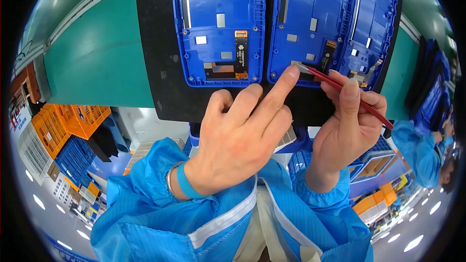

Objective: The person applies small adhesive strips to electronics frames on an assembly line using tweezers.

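Observation:
My right hand (347,119) grips slim red tweezers (335,81) like a pen. Their pale metal tip rests at the near edge of the middle blue plastic housing (303,5). Beside that tip, my left hand (245,133) stretches its index finger onto a small light patch (297,63) on the same housing; its other fingers are bent and hold nothing. A black flat cable with an orange end (329,53) lies in the housing by the tweezers. To the left, another blue housing (203,0) holds a similar black flat cable (242,53) and several small silvery pads.
A third blue housing (376,14) adjoins on the right. All lie on a black mat (162,68) over a green work surface (97,53). Orange crates (85,119) and a blue crate (73,157) stand at left. Another person in a blue sleeve (415,150) is at far right.

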The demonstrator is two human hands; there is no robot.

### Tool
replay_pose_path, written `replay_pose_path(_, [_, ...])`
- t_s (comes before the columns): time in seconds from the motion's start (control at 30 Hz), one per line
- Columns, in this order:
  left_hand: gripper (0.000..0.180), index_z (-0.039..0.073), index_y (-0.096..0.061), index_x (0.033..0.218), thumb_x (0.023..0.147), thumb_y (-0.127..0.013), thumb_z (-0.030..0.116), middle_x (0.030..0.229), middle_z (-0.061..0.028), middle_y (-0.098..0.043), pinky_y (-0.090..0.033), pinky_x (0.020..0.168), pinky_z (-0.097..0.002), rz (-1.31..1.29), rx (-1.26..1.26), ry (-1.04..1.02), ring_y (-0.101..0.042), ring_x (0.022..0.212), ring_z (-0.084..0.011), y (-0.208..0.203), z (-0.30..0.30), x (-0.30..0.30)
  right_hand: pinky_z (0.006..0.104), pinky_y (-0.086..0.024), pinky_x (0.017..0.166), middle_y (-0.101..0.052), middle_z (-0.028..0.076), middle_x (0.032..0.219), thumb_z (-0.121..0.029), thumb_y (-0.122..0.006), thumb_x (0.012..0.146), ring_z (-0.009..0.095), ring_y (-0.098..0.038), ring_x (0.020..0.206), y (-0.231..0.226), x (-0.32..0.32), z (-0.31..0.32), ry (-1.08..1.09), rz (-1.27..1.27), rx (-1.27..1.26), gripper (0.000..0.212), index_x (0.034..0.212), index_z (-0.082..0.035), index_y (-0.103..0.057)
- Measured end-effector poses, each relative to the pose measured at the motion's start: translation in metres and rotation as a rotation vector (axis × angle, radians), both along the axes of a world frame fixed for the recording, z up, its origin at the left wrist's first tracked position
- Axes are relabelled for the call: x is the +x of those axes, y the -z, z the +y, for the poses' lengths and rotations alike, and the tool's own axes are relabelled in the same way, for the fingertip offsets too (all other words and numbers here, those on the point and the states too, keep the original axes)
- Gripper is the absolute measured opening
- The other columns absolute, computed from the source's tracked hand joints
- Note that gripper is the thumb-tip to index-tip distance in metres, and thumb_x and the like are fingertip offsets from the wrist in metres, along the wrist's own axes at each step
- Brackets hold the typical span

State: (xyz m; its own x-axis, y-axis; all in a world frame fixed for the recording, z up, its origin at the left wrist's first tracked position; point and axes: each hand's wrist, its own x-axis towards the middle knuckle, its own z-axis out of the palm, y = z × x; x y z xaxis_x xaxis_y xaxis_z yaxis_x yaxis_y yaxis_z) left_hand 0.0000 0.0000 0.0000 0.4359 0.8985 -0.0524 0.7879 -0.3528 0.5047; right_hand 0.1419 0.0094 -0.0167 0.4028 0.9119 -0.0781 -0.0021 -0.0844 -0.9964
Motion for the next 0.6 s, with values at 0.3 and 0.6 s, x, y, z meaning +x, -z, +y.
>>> replay_pose_path(0.3, [0.022, 0.001, -0.063, 0.082, 0.063, -0.074, 0.006, 0.074, -0.0091, -0.064, -0.045, 0.053, -0.0218, -0.675, -0.499, -0.3, -0.06, 0.062, -0.0147, -0.025, 0.005, -0.001, 0.0322, -0.054, 0.061, -0.06, 0.028, 0.086, -0.015, -0.059, 0.083, 0.026, -0.063, 0.065, -0.033, 0.043, -0.013, -0.051, 0.157, 0.088, 0.026, 0.09, -0.004, -0.036])
replay_pose_path(0.6, [0.042, 0.003, -0.06, 0.104, 0.064, -0.074, 0.002, 0.076, -0.0024, -0.058, -0.042, 0.06, -0.0168, -0.819, -0.846, -0.479, -0.054, 0.068, -0.0061, -0.029, 0.002, 0.031, 0.0309, -0.054, 0.062, -0.062, 0.026, 0.081, -0.012, -0.067, 0.075, 0.024, -0.063, 0.063, -0.042, 0.076, -0.02, -0.211, 0.186, -0.04, 0.035, 0.087, -0.006, -0.034])
